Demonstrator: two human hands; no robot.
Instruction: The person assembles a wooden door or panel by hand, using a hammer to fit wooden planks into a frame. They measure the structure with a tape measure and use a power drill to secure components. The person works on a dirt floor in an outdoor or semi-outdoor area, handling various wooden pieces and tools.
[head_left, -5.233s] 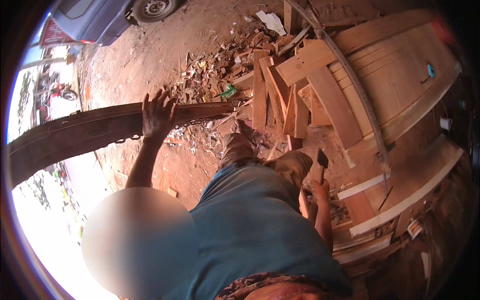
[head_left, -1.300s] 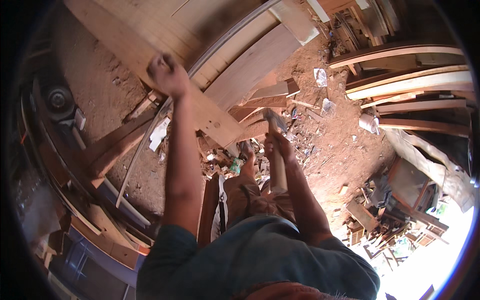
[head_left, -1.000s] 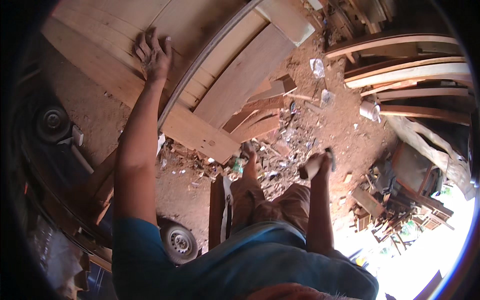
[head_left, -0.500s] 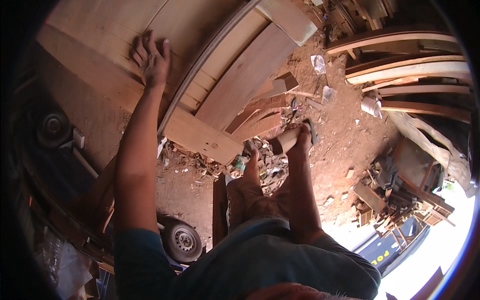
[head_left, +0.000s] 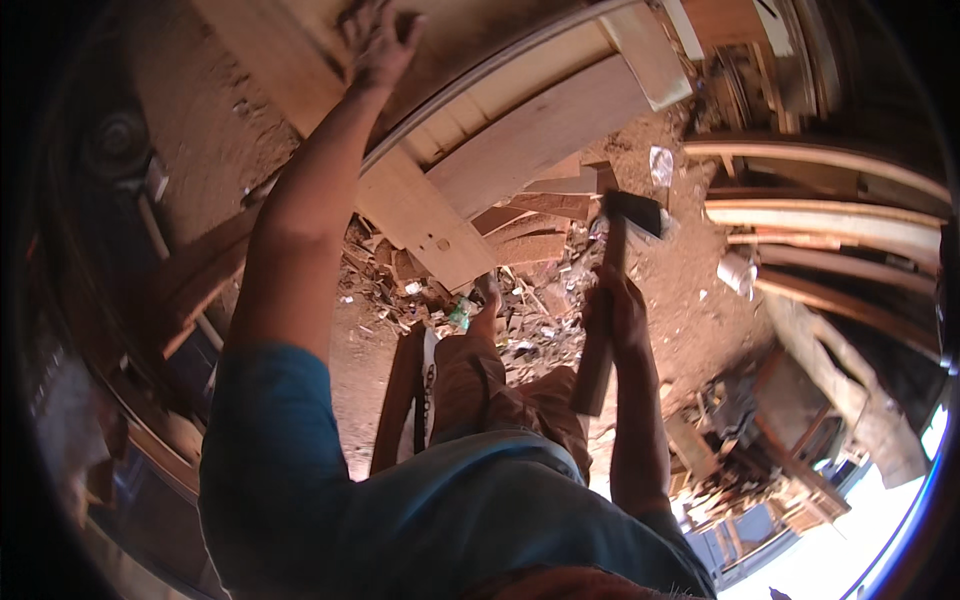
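My left hand (head_left: 380, 45) is stretched out at the top of the view, fingers apart, over a large wooden panel (head_left: 465, 40). It seems to rest on the panel, though contact is hard to make out. My right hand (head_left: 625, 305) is wrapped round the wooden handle of a hatchet (head_left: 633, 212). The hatchet's dark, broad head points away from me, and the handle's thick end hangs back toward my lap. Left of the hatchet, a reddish plank (head_left: 545, 130) and a paler board with a knot (head_left: 430, 220) are set against the panel's curved edge.
Wood scraps and chips (head_left: 545, 310) litter the dirt floor around my feet. Long timbers (head_left: 820, 215) are stacked at the right, beside a white cup-like container (head_left: 737, 273). A heap of offcuts (head_left: 730, 470) sits at lower right. A dark upright board (head_left: 400, 400) stands by my left leg.
My right hand has lifted the hatchet, swinging its head up and away so the whole handle shows. My left hand appears higher and farther right as the view has shifted.
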